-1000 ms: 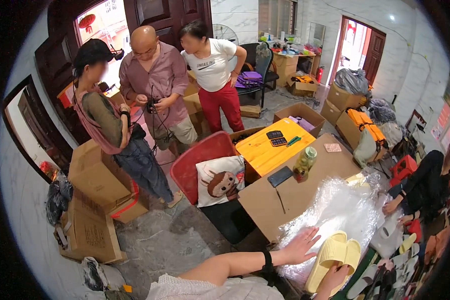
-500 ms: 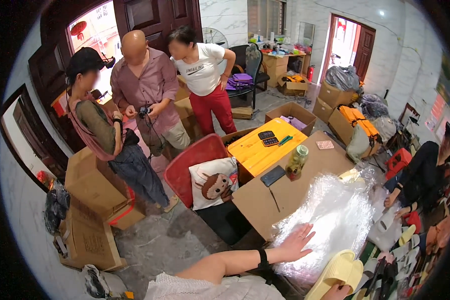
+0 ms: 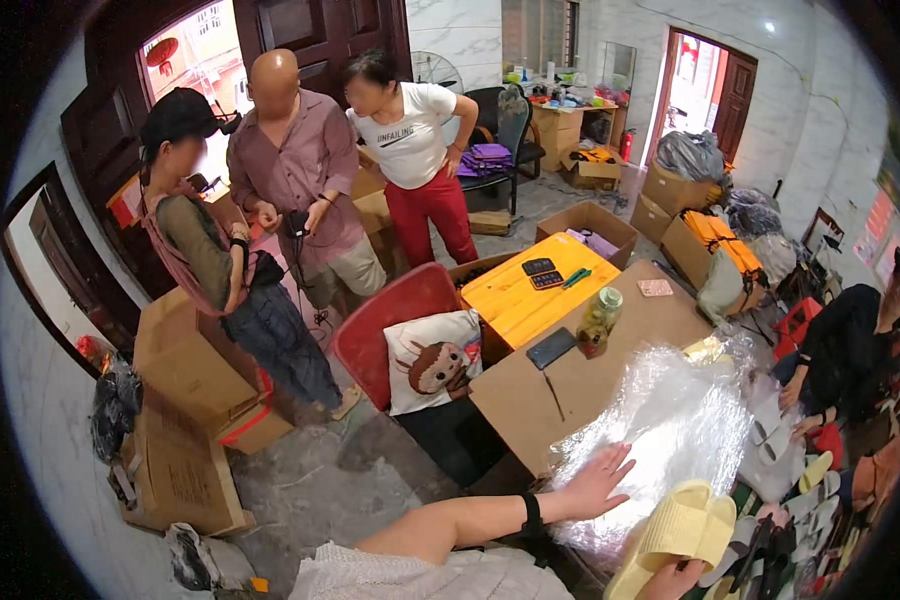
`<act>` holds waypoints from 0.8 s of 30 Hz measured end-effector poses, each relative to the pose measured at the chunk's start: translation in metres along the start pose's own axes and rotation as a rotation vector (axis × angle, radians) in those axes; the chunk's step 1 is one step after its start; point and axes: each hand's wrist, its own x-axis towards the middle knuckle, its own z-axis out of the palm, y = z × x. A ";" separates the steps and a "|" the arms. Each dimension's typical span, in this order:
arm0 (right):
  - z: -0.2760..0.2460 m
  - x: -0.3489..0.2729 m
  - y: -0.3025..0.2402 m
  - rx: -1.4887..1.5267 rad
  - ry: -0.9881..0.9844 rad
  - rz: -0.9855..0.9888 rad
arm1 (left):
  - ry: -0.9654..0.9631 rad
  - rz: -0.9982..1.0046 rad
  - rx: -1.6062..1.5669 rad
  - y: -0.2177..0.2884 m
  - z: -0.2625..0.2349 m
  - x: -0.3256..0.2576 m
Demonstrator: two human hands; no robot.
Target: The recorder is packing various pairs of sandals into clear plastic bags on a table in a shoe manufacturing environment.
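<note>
A stack of clear plastic bags (image 3: 670, 410) lies on the cardboard-topped table (image 3: 520, 400) in front of me. Resting on its near left side is my left hand (image 3: 598, 482), fingers stretched out and holding nothing. My right hand (image 3: 670, 578) grips a pair of pale yellow slippers (image 3: 682, 530) from below, over the stack's near right corner. The slippers lie one against the other, and part of my right hand is hidden beneath them.
On the table are a phone (image 3: 551, 348), a jar (image 3: 599, 322) and a calculator (image 3: 543, 273). A red chair (image 3: 375, 325) bears a cushion (image 3: 432, 362). Loose slippers (image 3: 770, 540) crowd the right, near a crouching person (image 3: 845, 340). Three people stand beyond, beside cardboard boxes (image 3: 190, 350).
The yellow slippers in my right hand have moved slightly up and to the right. My left hand stays on the plastic bags. The crouching person's hands have shifted a little.
</note>
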 end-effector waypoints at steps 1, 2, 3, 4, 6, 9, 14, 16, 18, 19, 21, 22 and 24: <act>0.002 0.004 -0.008 0.063 -0.026 0.045 | 0.015 0.009 -0.019 0.000 -0.001 0.000; 0.007 0.005 -0.007 0.064 -0.026 0.042 | 0.018 0.008 -0.019 0.001 -0.002 0.001; 0.014 0.007 -0.003 -0.008 -0.027 -0.047 | -0.024 -0.014 -0.029 0.001 -0.003 0.001; 0.020 0.008 -0.004 -0.079 -0.029 -0.136 | -0.065 -0.036 -0.039 0.002 -0.003 0.001; 0.026 0.010 -0.008 -0.096 -0.092 -0.065 | -0.075 -0.042 -0.037 0.002 -0.005 0.001; 0.036 0.013 -0.014 -0.112 -0.282 0.005 | -0.096 -0.044 -0.011 0.001 -0.006 0.002; 0.067 0.001 0.008 0.143 -0.226 0.072 | -0.072 -0.024 0.025 0.001 0.000 0.001; 0.069 0.003 0.012 0.108 -0.253 0.172 | 0.015 -0.003 -0.007 -0.001 0.006 -0.001; 0.069 0.006 0.036 0.037 -0.196 0.159 | -0.012 0.001 0.000 0.002 0.002 0.002; 0.068 0.007 0.044 -0.033 -0.140 0.143 | -0.037 0.001 0.009 0.005 -0.001 0.003; 0.042 0.020 0.015 -0.079 -0.197 0.250 | -0.043 -0.013 0.017 0.002 -0.004 0.000; 0.028 0.025 0.005 -0.133 -0.242 0.363 | -0.050 -0.014 0.019 0.002 -0.005 0.000; 0.017 0.023 0.013 -0.162 -0.233 0.330 | -0.064 -0.015 0.032 0.003 -0.008 0.000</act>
